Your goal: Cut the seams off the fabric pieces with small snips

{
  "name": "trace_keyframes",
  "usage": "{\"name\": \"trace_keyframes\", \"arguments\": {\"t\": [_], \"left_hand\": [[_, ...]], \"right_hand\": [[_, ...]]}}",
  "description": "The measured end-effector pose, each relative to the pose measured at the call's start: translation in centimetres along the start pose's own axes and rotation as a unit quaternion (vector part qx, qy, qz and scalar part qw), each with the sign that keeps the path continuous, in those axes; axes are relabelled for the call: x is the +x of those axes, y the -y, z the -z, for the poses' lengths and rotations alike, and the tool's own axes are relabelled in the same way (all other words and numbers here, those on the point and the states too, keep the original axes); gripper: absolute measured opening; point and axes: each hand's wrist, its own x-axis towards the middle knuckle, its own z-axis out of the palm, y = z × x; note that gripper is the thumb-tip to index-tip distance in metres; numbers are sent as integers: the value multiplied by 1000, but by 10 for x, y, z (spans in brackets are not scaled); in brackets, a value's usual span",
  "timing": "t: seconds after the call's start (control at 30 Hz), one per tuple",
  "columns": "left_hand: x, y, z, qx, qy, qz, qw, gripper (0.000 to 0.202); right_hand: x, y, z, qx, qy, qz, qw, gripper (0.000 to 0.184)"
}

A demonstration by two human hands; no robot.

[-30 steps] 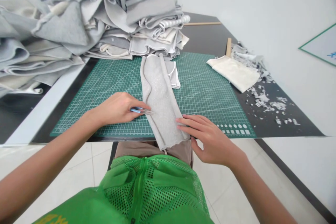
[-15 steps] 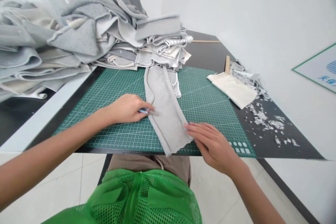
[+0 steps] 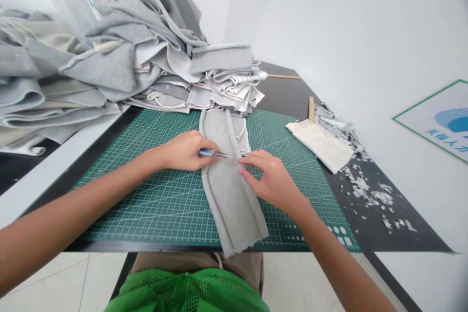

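Observation:
A long grey fabric strip point(image 3: 234, 204) with rolled side edges lies across the green cutting mat point(image 3: 164, 204), its near end hanging slightly over the table edge. My left hand point(image 3: 186, 151) is closed around small blue-handled thread snips point(image 3: 215, 153), whose metal tips point right over the strip. Opposite them, my right hand point(image 3: 274, 178) hovers at the strip's right edge. Its thumb and forefinger are bent and a little apart, close to the snips' tips; I see nothing held between them. A smaller pale folded piece point(image 3: 241, 134) lies partly under the strip.
A large heap of grey fabric point(image 3: 109, 58) fills the left and back, with a stack of folded pieces point(image 3: 223, 78) behind the mat. At right are a cream cloth piece point(image 3: 321, 146), a wooden stick point(image 3: 311, 108) and scattered fabric scraps point(image 3: 365, 190) on the black table.
My right hand has left the strip's near right corner and moved up along its edge toward the snips. The snips have shifted right over the fabric. The view has tilted up slightly.

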Motion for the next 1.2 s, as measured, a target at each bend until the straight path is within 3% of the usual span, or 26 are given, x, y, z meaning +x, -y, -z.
{"name": "trace_keyframes", "arguments": {"t": [0.17, 0.4, 0.7, 0.97, 1.1, 1.2], "left_hand": [[-11, 12, -21, 33, -8, 45, 998, 37], [-13, 18, -23, 36, -18, 83, 996, 40], [-12, 18, -25, 32, -14, 86, 996, 40], [-13, 18, -23, 37, -5, 75, 996, 39], [-14, 20, -24, 39, -5, 70, 997, 39], [-13, 20, -25, 38, -9, 66, 997, 38]], "right_hand": [[19, -26, -16, 43, 74, -28, 996, 13], [11, -24, -22, 2, 91, -35, 995, 24], [11, -30, -33, 22, 38, -26, 999, 10], [8, -27, -40, 22, -10, -3, 1000, 10], [12, -31, -29, 106, -83, -74, 988, 8], [16, -42, -10, 222, -264, -154, 926, 9]]}}
